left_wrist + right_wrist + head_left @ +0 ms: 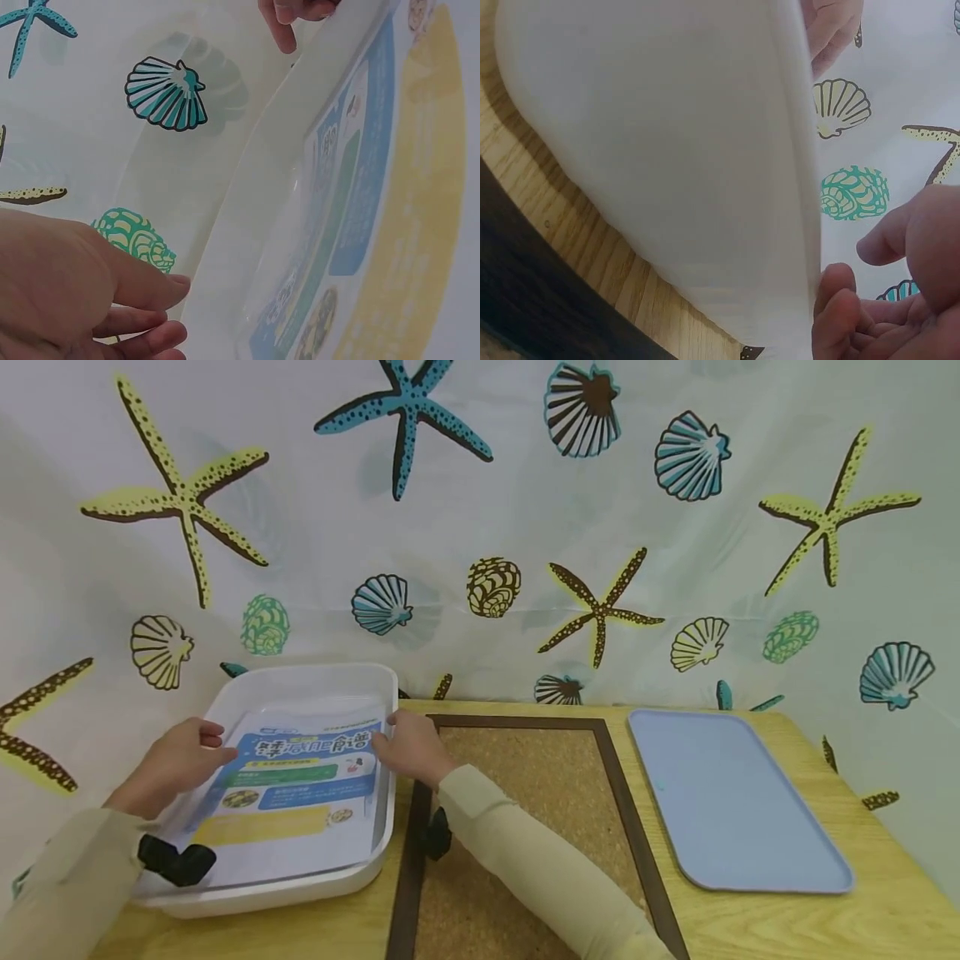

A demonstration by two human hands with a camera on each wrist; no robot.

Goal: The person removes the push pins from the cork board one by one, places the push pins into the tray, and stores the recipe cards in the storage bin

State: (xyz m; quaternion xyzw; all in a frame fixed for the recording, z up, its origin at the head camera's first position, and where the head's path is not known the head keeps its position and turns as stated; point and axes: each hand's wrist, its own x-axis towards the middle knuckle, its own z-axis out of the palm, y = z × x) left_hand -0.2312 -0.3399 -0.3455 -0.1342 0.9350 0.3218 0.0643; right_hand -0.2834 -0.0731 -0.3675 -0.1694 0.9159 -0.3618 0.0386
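A white plastic tub (330, 887) stands at the left of the table, with printed sheets (300, 781) in blue, green and yellow lying inside. Over the tub's left side is my left hand (180, 760), thumb and fingers apart with nothing between them. My right hand (416, 747) is at the tub's right rim. In the right wrist view, the fingertips (832, 300) of that hand meet the rim while its thumb stays apart. The left wrist view has my left hand (82, 292) loosely bent near the tub's rim (232, 202).
A brown-framed cork board (525, 827) lies right of the tub, under my right forearm. Farther right is a pale blue tray (738, 802) on the wooden table (892, 902). Behind hangs a white cloth (480, 510) printed with shells and starfish.
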